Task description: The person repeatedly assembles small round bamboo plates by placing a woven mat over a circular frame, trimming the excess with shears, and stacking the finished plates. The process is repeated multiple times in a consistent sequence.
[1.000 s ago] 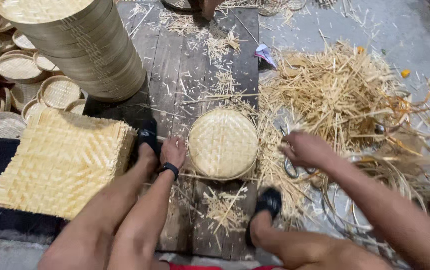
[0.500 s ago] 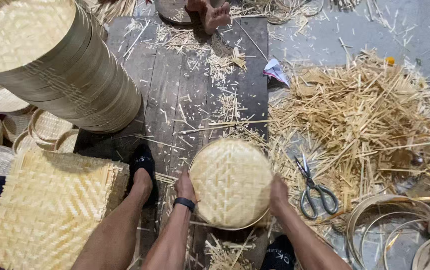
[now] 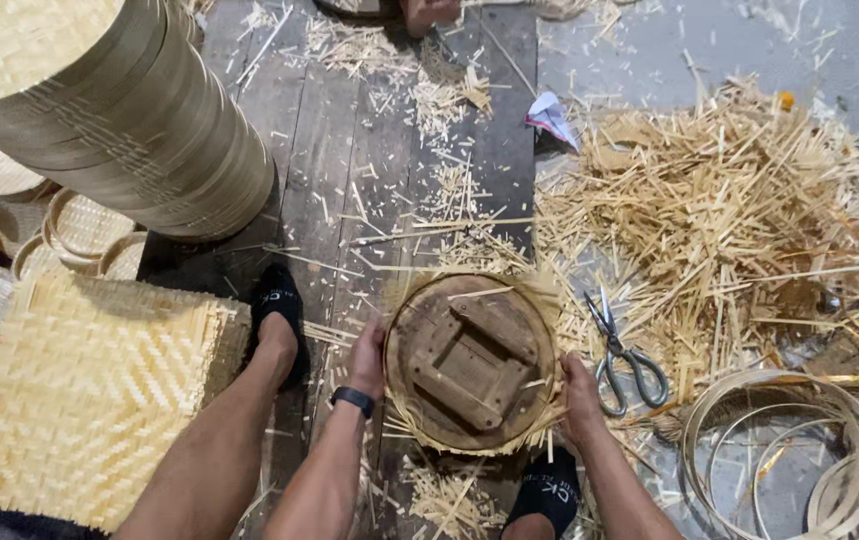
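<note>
My left hand (image 3: 367,362) grips the left rim of a round wooden mould (image 3: 471,362), fingers curled against its side. My right hand (image 3: 579,400) clasps the right rim in the same way, palm pressed to the edge. Both hands are closed on the mould; neither is released. The mould rests on the dark floor planks (image 3: 349,150), near their front edge, between my two feet in black socks. Its upper face shows crossed wooden battens inside a ring, with loose bamboo strip ends sticking out around the rim.

A black band (image 3: 352,400) sits on my left wrist.

Scissors (image 3: 621,355) lie just beside the mould, to its right, touching the edge of the heap of bamboo offcuts (image 3: 739,220). Bamboo hoops (image 3: 799,450) lie stacked at the front right, near the scissors.

A stack of square woven mats (image 3: 79,390) lies at the front left, just beside my left leg. A tall stack of round woven trays (image 3: 119,110) stands at the far left corner of the planks. A small crumpled white and pink wrapper (image 3: 552,117) lies at the far right edge of the planks.
</note>
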{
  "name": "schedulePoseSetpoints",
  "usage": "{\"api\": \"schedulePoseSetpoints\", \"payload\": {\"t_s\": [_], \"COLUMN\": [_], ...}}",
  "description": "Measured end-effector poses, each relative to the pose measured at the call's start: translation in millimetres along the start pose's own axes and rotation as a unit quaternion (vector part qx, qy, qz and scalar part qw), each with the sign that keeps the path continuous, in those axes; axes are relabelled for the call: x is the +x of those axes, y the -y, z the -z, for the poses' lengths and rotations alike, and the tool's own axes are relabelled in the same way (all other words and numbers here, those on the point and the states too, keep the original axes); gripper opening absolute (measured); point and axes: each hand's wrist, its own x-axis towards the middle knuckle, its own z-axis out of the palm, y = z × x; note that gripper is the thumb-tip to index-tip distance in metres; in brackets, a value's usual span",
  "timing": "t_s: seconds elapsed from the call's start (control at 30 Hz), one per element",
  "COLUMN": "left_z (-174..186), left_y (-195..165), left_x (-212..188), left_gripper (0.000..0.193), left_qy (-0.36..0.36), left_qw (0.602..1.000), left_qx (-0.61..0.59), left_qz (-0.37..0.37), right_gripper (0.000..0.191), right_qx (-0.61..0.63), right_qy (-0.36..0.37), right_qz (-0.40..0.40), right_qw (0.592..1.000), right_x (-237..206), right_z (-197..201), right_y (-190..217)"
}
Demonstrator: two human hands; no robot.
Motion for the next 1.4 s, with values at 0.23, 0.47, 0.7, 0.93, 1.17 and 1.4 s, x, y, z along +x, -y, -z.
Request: {"api": "schedulePoseSetpoints", "payload": {"t_s": [0.23, 0.47, 0.7, 0.93, 1.17, 1.4], "left_z": [-68, -108, -97, -69, -103, -181], "left_y": [46, 59, 37, 71, 72, 81], "left_x": [-56, -96, -102, -72, -92, -83], "left_gripper": [0.072, 0.081, 0.078, 0.071, 0.093, 0.126], "left_qy": [-0.178, -0.226, -0.149, -0.089, -0.138, -0.103], "left_qw": [0.767, 0.729, 0.771, 0.745, 0.669, 0.729], "left_qx": [0.576, 0.602, 0.491, 0.533, 0.650, 0.660], "left_qz": [-0.219, -0.234, -0.377, -0.392, -0.332, -0.152], "right_gripper": [0.053, 0.083, 0.077, 0.079, 0.037, 0.074], "right_qx": [-0.531, -0.653, -0.614, -0.493, -0.381, -0.611], "right_qy": [0.007, 0.162, 0.103, 0.068, -0.179, -0.161], "right_qz": [0.315, 0.411, 0.390, 0.501, 0.366, 0.148], "right_qw": [0.787, 0.615, 0.678, 0.708, 0.830, 0.761], "right_x": [-4, -45, -83, -65, -31, 30], "right_z": [-46, -112, -95, -87, 24, 133], "right_y": [28, 89, 91, 33, 31, 1]}}
